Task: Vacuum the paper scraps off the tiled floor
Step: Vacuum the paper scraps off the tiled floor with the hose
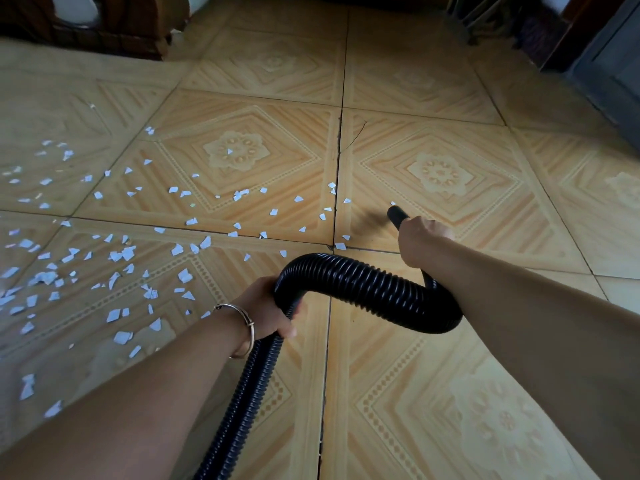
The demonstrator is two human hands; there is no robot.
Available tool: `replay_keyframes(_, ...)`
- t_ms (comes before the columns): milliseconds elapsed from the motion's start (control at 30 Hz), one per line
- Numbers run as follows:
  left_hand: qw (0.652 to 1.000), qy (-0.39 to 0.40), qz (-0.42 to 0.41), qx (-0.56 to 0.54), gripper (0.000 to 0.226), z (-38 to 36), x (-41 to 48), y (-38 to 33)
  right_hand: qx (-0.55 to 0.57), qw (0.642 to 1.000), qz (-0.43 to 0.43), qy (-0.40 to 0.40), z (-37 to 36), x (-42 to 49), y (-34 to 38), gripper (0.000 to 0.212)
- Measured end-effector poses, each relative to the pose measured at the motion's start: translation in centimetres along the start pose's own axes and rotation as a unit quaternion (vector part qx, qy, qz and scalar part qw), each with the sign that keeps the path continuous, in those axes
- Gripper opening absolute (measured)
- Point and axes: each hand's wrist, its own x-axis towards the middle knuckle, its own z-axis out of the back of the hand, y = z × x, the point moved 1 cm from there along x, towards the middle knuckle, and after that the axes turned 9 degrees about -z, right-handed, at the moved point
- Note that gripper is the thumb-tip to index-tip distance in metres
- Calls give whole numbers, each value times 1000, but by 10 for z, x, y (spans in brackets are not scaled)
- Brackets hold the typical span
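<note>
a: where are the paper scraps (121,254)?
b: scattered on the tiled floor (433,341), nine o'clock of the black hose (363,289).
a: and each grip?
b: right hand (420,242) holds the nozzle end (394,213) at one o'clock; left hand (268,308) clasps the hose.

We look down on a glossy floor of large square tan-and-beige ceramic tiles (433,81), each printed with wood-grain stripes around a dotted diamond and a pale flower medallion (440,173) at its middle. Dark grout lines run between the tiles, and one long joint (337,161) looks worn and chipped. A thin curved crack (358,131) crosses the tile just beside it. At the far left we see a dark brown carved wooden piece of furniture (104,29). At the far right stands a grey-blue panelled cabinet or door (616,74), we cannot tell which, with a dim rack of thin dark bars (485,19) near it. The tiles at the left shine paler, and the far corners lie in shadow.
</note>
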Motion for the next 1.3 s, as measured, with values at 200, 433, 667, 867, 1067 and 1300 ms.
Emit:
replay_keyframes(200,999,-27,13,-20,28,1,2,7,-4,1000,-10,-13,5,21,7,52)
replay_keyframes(433,1000,-12,5,26,32,-1,5,10,-30,998,44,-35,-5,9,9,42)
replay_keyframes(667,997,46,-36,58,44,-7,-4,-8,-50,989,139,-8,-32,-42,-5,53)
replay_keyframes(867,989,75,-82,92,34,-3,-15,-15,-45,980,191,15,-41,-97,-10,48)
replay_keyframes(1067,996,44,-68,42,42,20,-25,-5,-18,987,155,41,-32,-95,19,43)
replay_keyframes(1300,997,-33,-54,-41,33,47,-46,9,-29,995,59,77,-17,-81,38,28)
